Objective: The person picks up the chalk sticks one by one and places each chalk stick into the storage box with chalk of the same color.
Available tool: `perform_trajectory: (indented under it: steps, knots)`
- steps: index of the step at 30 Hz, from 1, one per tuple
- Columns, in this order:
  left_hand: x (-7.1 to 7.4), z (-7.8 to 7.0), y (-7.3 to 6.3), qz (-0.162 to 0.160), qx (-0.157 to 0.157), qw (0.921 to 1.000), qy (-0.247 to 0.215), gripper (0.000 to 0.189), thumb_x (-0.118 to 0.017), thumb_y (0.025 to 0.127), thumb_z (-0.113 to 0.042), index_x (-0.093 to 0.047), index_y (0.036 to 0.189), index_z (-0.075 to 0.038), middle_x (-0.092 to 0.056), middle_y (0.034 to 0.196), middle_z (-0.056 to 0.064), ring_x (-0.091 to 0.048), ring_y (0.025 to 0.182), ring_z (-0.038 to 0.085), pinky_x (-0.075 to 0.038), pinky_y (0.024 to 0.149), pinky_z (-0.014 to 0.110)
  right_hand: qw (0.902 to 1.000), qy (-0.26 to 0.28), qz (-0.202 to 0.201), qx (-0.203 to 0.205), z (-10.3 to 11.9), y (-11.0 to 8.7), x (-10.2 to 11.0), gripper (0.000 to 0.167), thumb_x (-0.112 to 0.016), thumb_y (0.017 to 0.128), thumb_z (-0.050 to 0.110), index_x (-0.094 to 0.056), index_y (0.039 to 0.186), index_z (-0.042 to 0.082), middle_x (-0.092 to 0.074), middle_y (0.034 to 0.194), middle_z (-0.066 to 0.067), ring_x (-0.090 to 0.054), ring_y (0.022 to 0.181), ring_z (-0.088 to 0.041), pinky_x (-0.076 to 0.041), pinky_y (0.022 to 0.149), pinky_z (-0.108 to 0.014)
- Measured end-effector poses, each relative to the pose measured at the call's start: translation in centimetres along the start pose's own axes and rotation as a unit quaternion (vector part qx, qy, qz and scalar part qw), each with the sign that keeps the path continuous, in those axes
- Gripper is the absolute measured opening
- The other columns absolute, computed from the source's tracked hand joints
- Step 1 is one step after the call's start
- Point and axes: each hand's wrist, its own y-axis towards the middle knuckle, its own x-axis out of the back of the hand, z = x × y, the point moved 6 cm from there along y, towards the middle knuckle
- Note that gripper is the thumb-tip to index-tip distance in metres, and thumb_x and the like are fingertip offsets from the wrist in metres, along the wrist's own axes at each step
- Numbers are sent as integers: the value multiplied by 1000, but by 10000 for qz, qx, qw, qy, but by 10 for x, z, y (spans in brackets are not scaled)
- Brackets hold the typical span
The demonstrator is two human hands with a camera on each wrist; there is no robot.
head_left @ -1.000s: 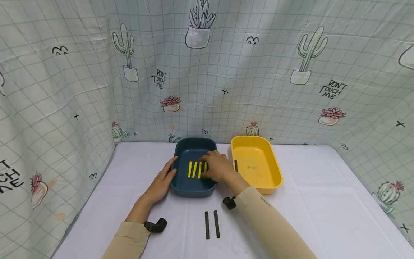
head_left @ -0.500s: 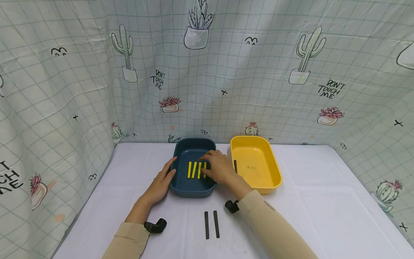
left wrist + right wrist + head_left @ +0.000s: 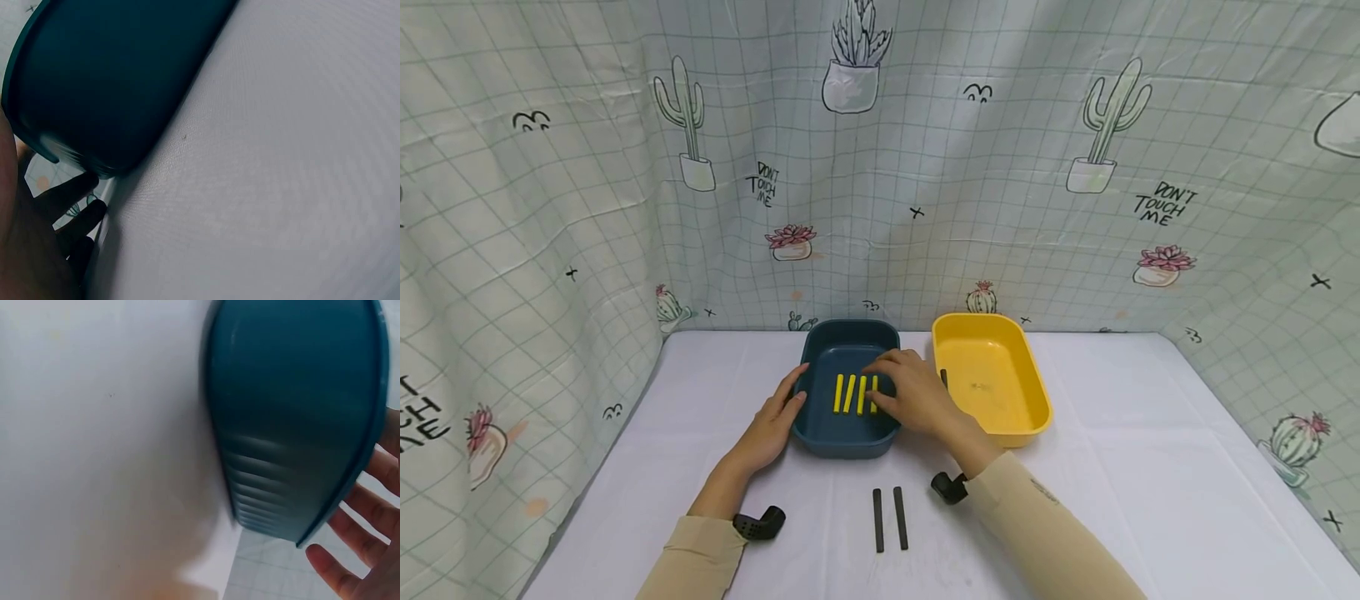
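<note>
1. The right hand (image 3: pixel 917 396) had its fingers (image 3: pixel 886 363) loosely bent and parted from the thumb, free of any grip, about the rightmost yellow stick (image 3: pixel 875 383); whether they touched it, one cannot tell
2. The left hand (image 3: pixel 772 425) rested, its fingers relaxed, against the left side of the blue tray (image 3: pixel 846 452)
3. Inside that tray lay four yellow sticks (image 3: pixel 861 396), side by side in a row
4. Just right of it stood the yellow tray (image 3: pixel 1003 367), with a black stick (image 3: pixel 943 378) by its left wall
5. Two black sticks (image 3: pixel 878 521) lay nearly parallel on the bench (image 3: pixel 1112 467), nearer the person than both trays
</note>
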Motion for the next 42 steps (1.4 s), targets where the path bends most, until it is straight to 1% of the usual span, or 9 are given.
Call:
perform_trajectory:
  steps: [7, 11, 16, 21, 25, 30, 33, 37, 42]
  knots:
    - [-1, 0, 1, 29, -37, 10000, -78, 53, -34, 113, -44, -19, 164, -38, -17, 174, 12, -14, 160, 43, -11, 123, 73, 9996, 164, -219, 56, 1, -13, 11, 39, -77, 96, 33, -71, 131, 18, -64, 139, -6, -56, 131, -28, -44, 114, -50]
    - [-1, 0, 1, 20, -36, 10000, -68, 53, -34, 113, -44, -20, 164, -38, -16, 174, 11, -14, 160, 43, -11, 123, 74, 9990, 271, -332, 107, 0, -21, 19, 39, -77, 95, 32, -71, 130, 16, -65, 136, -6, -58, 128, -28, -47, 112, -50]
    - [-1, -1, 0, 27, -11, 10000, -50, 54, -33, 113, -44, -20, 165, -37, -16, 174, 12, -14, 160, 44, -10, 122, 75, 9978, 502, -429, 8, -6, -33, 25, 40, -77, 95, 32, -71, 131, 14, -66, 134, -6, -58, 126, -27, -48, 111, -47]
    - [-1, -1, 1, 21, -1, 10000, -30, 53, -33, 113, -44, -20, 165, -37, -17, 174, 12, -15, 159, 44, -11, 122, 74, 9966, 631, -511, -128, -14, -44, 28, 41, -77, 95, 33, -70, 131, 14, -65, 135, -4, -56, 127, -25, -48, 111, -46]
    - [-1, 0, 1, 3, -15, 10000, -10, 53, -33, 113, -44, -20, 165, -37, -17, 174, 13, -17, 159, 45, -12, 122, 75, 9955, 692, -635, -115, -19, -53, 29, 41, -78, 94, 33, -70, 130, 14, -65, 134, -3, -55, 129, -25, -47, 112, -48]
    - [-1, 0, 1, -2, -26, 10000, 16, 53, -33, 114, -43, -20, 165, -37, -18, 174, 12, -18, 158, 45, -13, 121, 75, 9933, 830, -798, -142, -23, -65, 32, 39, -80, 93, 31, -71, 128, 15, -65, 134, -3, -55, 127, -26, -49, 108, -47]
    - [-1, 0, 1, -2, -12, 10000, 35, 53, -33, 113, -45, -20, 165, -37, -17, 174, 11, -17, 159, 44, -11, 121, 76, 9921, 914, -824, -242, -28, -71, 33, 38, -79, 93, 32, -72, 127, 17, -65, 134, -2, -56, 127, -25, -50, 106, -46]
    - [-1, 1, 1, 0, 8, 10000, 49, 54, -32, 113, -47, -19, 165, -37, -16, 175, 10, -16, 159, 44, -9, 120, 77, 9909, 1001, -830, -339, -33, -77, 33, 37, -78, 94, 32, -71, 127, 19, -64, 136, -1, -55, 130, -25, -50, 108, -47]
    - [-1, 1, 1, 24, 12, 10000, 39, 55, -32, 113, -46, -18, 165, -36, -15, 175, 11, -14, 159, 45, -6, 120, 78, 9898, 1051, -917, -301, -35, -81, 36, 37, -79, 94, 31, -71, 128, 18, -64, 137, -2, -55, 129, -26, -49, 109, -49]
